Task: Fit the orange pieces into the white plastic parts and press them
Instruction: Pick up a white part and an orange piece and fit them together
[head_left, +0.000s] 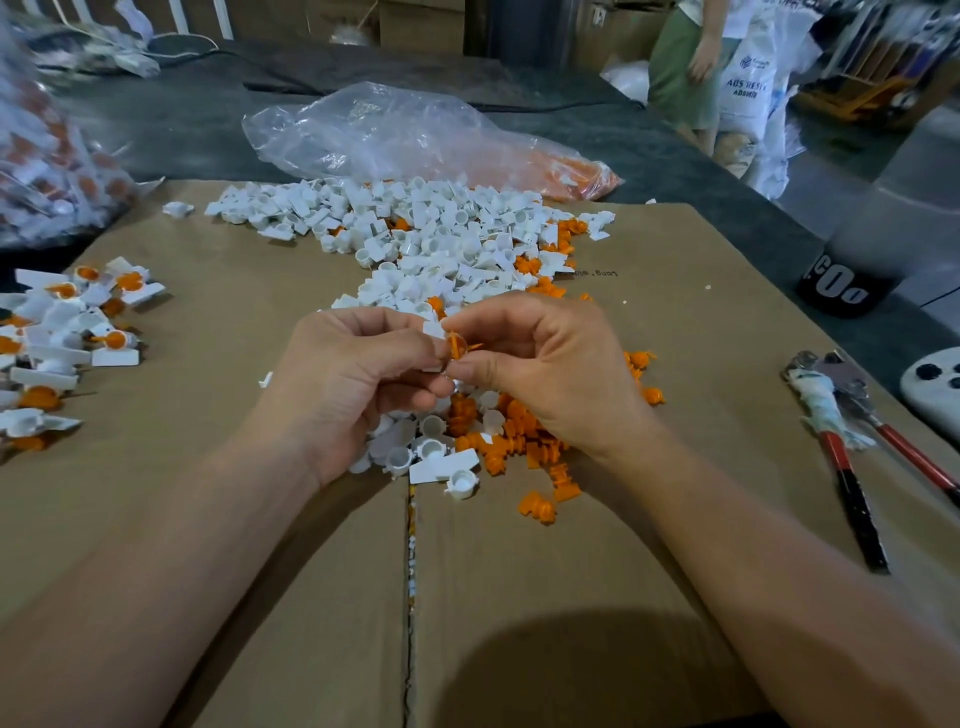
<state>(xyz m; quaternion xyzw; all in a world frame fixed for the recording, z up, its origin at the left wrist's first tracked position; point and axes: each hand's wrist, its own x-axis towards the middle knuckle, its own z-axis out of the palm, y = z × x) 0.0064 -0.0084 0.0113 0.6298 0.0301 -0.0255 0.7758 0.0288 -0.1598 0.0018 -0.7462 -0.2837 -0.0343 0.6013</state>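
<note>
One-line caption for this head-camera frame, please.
Left hand holds a white plastic part while right hand pinches an orange piece against it, above loose parts on cardboard.

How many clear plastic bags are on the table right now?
2. The flat bag lies behind the white pile, orange pieces in its right end. The full bag sits at the far left edge, blurred. More may be out of frame.
</note>
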